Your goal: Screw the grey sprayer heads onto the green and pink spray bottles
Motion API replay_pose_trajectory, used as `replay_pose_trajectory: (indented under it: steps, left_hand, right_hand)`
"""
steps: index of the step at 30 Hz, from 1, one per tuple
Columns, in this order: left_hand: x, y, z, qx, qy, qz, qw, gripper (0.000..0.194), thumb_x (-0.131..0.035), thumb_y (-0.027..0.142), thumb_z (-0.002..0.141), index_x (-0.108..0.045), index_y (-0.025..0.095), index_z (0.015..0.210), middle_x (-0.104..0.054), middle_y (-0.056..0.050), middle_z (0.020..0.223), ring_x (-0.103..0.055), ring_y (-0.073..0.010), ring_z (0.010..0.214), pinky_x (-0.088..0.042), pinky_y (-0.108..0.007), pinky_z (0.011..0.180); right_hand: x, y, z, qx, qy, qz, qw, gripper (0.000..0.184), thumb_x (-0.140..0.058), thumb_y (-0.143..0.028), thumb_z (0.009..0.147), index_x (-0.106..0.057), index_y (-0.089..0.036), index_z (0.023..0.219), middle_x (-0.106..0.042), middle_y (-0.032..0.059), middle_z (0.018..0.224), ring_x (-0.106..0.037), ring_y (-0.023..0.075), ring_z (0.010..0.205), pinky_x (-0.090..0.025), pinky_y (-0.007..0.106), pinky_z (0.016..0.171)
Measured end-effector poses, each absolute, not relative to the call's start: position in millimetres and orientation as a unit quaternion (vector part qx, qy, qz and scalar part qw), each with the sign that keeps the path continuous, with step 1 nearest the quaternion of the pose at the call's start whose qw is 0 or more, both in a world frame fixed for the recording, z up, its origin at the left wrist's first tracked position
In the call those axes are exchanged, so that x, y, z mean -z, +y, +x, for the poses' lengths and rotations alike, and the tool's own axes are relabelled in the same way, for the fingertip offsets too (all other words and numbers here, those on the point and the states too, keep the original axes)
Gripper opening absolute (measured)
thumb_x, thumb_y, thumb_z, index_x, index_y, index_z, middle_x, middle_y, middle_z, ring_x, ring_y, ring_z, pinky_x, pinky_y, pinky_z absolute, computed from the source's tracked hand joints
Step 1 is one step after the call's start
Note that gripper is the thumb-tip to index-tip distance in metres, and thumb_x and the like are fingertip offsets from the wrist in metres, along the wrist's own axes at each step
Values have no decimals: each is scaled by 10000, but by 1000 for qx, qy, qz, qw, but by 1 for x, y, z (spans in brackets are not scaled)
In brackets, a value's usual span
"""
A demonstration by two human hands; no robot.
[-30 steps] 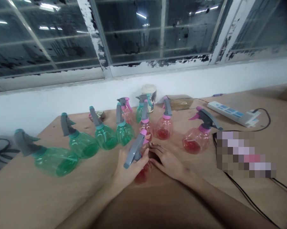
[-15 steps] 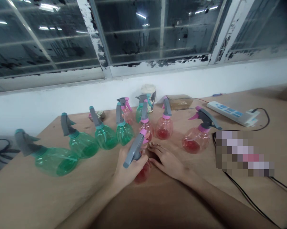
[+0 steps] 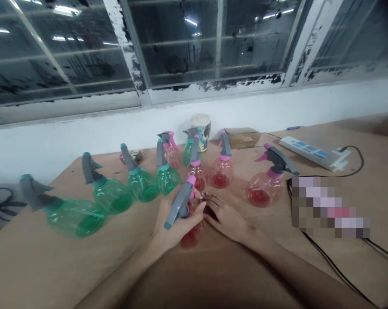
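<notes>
My left hand (image 3: 172,223) is wrapped round a pink spray bottle (image 3: 191,234) with a grey trigger head (image 3: 178,206), which stands on the brown table (image 3: 52,266). My right hand (image 3: 227,216) rests on the right side of the same bottle, fingers curled against it near the pink nozzle. Just behind stand more pink spray bottles (image 3: 221,165), one further right (image 3: 266,184). Several green spray bottles (image 3: 142,182) line up to the left, the nearest and largest (image 3: 71,214) at the far left.
A white power strip (image 3: 313,152) with a black cable (image 3: 335,266) lies at the right. A paper cup (image 3: 202,126) and a brown packet (image 3: 242,137) sit by the white wall under the window. A blurred-out object (image 3: 329,208) lies right of my hands.
The held bottle's grey head has tilted slightly lower and to the left; my hands have shifted a little around it. The other bottles have not moved.
</notes>
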State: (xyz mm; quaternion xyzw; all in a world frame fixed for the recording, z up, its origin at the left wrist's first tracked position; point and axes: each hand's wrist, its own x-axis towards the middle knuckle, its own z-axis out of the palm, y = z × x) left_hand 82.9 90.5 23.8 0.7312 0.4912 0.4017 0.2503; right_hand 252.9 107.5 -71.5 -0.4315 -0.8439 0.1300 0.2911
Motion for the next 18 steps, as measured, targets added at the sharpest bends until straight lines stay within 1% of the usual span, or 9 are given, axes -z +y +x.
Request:
replay_pose_trajectory:
  steps: [5, 7, 10, 13, 15, 18]
  left_hand:
    - [-28, 88, 84, -406, 478, 732, 267, 156, -587, 328, 752, -480, 215, 753, -542, 16, 667, -518, -123, 574, -450, -251, 584]
    - [-29, 88, 84, -407, 479, 734, 258, 146, -587, 331, 748, -494, 218, 761, -529, 25, 630, -491, -116, 529, -434, -242, 554]
    - [-29, 90, 84, -392, 483, 745, 241, 157, -592, 316, 738, -541, 225, 854, -446, 53, 538, -402, -99, 442, -372, -217, 461]
    - [-27, 91, 82, -390, 477, 750, 241, 241, -588, 295, 742, -550, 232, 972, -392, 65, 525, -363, -90, 429, -340, -205, 433]
    - [-26, 91, 82, -395, 477, 746, 246, 289, -585, 287, 746, -547, 236, 1028, -407, 63, 535, -377, -90, 437, -351, -203, 438]
    - [-24, 89, 83, -401, 478, 740, 252, 332, -582, 272, 748, -559, 240, 1077, -510, 34, 614, -421, -90, 459, -389, -209, 462]
  right_hand:
    - [71, 107, 253, -126, -847, -428, 291, 381, -455, -301, 866, -495, -134, 1207, -529, 136, 1245, -436, 233, 1206, -365, 437, 1019]
    - [71, 107, 253, -128, -844, -429, 295, 378, -455, -299, 866, -492, -145, 1209, -534, 133, 1239, -443, 232, 1201, -371, 441, 1012]
    - [72, 107, 253, -131, -842, -431, 296, 383, -449, -302, 868, -483, -148, 1217, -534, 133, 1239, -441, 230, 1204, -375, 441, 1009]
    - [71, 107, 253, -132, -843, -429, 296, 387, -446, -302, 869, -476, -156, 1226, -532, 127, 1243, -434, 229, 1211, -372, 441, 1012]
    - [71, 107, 253, -129, -844, -430, 293, 389, -450, -301, 868, -478, -152, 1227, -532, 128, 1244, -432, 230, 1212, -369, 439, 1015]
    - [71, 107, 253, -126, -845, -433, 287, 395, -457, -303, 866, -484, -136, 1224, -532, 133, 1243, -427, 232, 1216, -364, 432, 1022]
